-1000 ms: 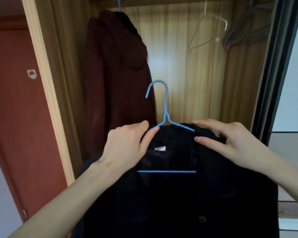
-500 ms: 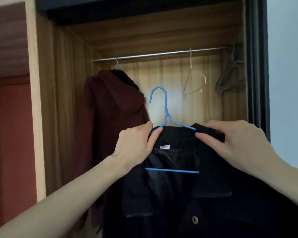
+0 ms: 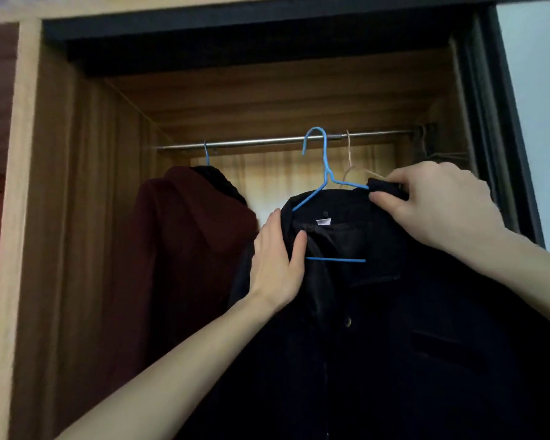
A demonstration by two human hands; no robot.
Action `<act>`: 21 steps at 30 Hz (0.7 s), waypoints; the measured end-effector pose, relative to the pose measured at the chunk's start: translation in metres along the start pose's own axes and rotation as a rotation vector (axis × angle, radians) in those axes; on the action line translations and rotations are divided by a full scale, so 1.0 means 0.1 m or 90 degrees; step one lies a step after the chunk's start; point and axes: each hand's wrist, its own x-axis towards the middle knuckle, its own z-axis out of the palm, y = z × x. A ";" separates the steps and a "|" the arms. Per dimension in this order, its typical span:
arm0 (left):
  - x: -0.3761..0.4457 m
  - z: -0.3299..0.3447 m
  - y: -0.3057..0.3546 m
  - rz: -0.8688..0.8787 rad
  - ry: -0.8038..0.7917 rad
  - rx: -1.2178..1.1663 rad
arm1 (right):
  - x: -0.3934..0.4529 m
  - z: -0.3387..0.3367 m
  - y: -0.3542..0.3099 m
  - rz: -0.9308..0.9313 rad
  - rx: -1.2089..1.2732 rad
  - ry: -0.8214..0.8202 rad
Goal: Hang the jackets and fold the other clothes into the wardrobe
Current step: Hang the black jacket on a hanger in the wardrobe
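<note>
Wood-grain wardrobe (image 3: 77, 217) walls are seen framing a slim metal rail (image 3: 267, 141), where a maroon hooded coat (image 3: 185, 249) is hung. At the rail, a thin blue wire hanger (image 3: 324, 160) carrying a dark black jacket (image 3: 378, 328) is raised. Its left shoulder is gripped by the left hand (image 3: 277, 268), its collar pinched by the right hand (image 3: 438, 204).
</note>
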 end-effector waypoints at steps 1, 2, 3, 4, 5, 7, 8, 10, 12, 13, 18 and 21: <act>0.12 0.01 -0.03 0.001 -0.008 -0.035 | 0.09 0.05 -0.03 0.004 -0.003 0.007; 0.25 0.02 -0.07 0.001 -0.014 -0.070 | 0.18 0.12 -0.05 0.010 -0.004 0.011; 0.38 0.03 -0.11 -0.001 -0.018 -0.095 | 0.27 0.18 -0.08 0.017 -0.005 0.013; 0.51 0.05 -0.16 -0.003 -0.020 -0.109 | 0.35 0.25 -0.10 0.024 -0.008 0.017; 0.64 0.08 -0.22 -0.003 -0.021 -0.111 | 0.43 0.32 -0.13 0.031 -0.014 0.021; 0.84 0.15 -0.35 0.009 -0.031 -0.082 | 0.56 0.47 -0.18 0.044 -0.033 0.031; 0.92 0.20 -0.43 0.017 -0.042 -0.060 | 0.62 0.54 -0.20 0.049 -0.047 0.035; 1.09 0.30 -0.57 0.022 -0.066 -0.028 | 0.74 0.69 -0.25 0.059 -0.072 0.041; 1.27 0.36 -0.69 0.029 -0.074 -0.018 | 0.87 0.81 -0.30 0.067 -0.087 0.040; 1.36 0.38 -0.73 0.032 -0.073 -0.018 | 0.95 0.87 -0.32 0.069 -0.093 0.037; 1.85 0.43 -0.85 0.014 -0.085 -0.044 | 1.38 1.11 -0.44 0.068 -0.125 0.035; 2.10 0.40 -0.90 0.012 -0.077 -0.079 | 1.63 1.23 -0.47 0.049 -0.153 0.050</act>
